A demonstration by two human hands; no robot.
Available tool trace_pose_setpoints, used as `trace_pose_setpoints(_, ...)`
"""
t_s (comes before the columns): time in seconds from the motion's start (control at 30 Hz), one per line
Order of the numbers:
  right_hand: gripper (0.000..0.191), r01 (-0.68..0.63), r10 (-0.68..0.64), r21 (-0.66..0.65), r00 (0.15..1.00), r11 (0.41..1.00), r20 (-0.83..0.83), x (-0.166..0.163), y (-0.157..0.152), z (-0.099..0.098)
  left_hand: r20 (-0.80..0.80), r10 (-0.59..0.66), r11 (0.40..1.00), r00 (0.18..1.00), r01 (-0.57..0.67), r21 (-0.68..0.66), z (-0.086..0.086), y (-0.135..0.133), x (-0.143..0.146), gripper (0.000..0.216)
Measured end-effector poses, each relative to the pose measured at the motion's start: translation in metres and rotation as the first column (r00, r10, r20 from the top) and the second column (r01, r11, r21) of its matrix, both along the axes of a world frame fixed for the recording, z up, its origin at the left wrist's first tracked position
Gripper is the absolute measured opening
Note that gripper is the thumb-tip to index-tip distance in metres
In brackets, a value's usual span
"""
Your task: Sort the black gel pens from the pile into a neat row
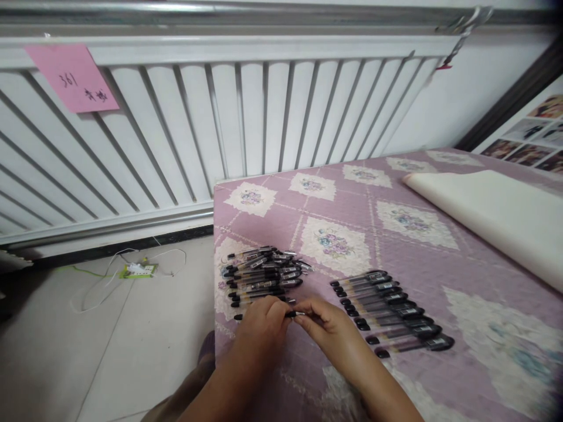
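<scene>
A black gel pen point(292, 314) lies level between my hands near the bed's left edge. My left hand point(264, 322) is closed around its barrel, and the dark end sticks out to the left. At the other end, the fingertips of my right hand point(323, 321) pinch the pen's tip. Just beyond my left hand is a jumbled pile of pens point(259, 272), some with bare silvery tips. To the right of my right hand, several capped pens point(391, 310) lie side by side in a slanting row.
The pens rest on a purple quilted bedspread point(281, 223) with floral patches. A rolled cream sheet point(492, 205) lies at the right. Behind stands a white radiator point(246, 117) with a pink note point(73, 79). A power strip point(138, 269) with cords sits on the tiled floor.
</scene>
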State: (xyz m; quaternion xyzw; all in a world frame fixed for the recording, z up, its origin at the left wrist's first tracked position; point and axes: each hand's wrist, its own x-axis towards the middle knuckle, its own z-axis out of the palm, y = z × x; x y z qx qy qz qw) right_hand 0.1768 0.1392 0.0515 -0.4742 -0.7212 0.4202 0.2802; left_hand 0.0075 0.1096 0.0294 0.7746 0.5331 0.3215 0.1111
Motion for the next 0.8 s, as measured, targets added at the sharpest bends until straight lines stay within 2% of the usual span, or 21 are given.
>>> trace_pose_setpoints(0.13, 0.014, -0.009, 0.009, 0.009, 0.999, 1.0, 0.051, 0.002, -0.002, 0.003, -0.001, 0.005, 1.0, 1.0, -0.005, 0.007, -0.001, 0.0, 0.001, 0.01)
trace_pose_setpoints(0.3, 0.02, 0.024, -0.025, -0.021, 0.998, 1.0, -0.064, 0.0, -0.003, 0.003, 0.015, -0.005, 1.0, 1.0, 0.005, -0.006, -0.001, -0.001, 0.003, 0.009)
trace_pose_setpoints(0.47, 0.014, -0.009, 0.009, 0.0, 1.0, 1.0, -0.024, 0.002, -0.002, 0.004, 0.019, -0.012, 1.0, 1.0, 0.013, -0.009, -0.001, -0.002, 0.003, 0.012)
trace_pose_setpoints(0.63, 0.014, 0.098, -0.098, 0.02, 0.995, 0.995, -0.023, 0.01, -0.001, 0.001, -0.06, 0.035, 0.999, 0.998, -0.035, -0.004, 0.0, 0.002, -0.001, 0.021)
trace_pose_setpoints(0.8, 0.015, 0.117, -0.116, 0.023, 0.993, 0.993, -0.028, 0.013, 0.0, 0.0, -0.124, -0.008, 0.999, 0.992, 0.003, -0.039, 0.004, 0.005, -0.003, 0.022)
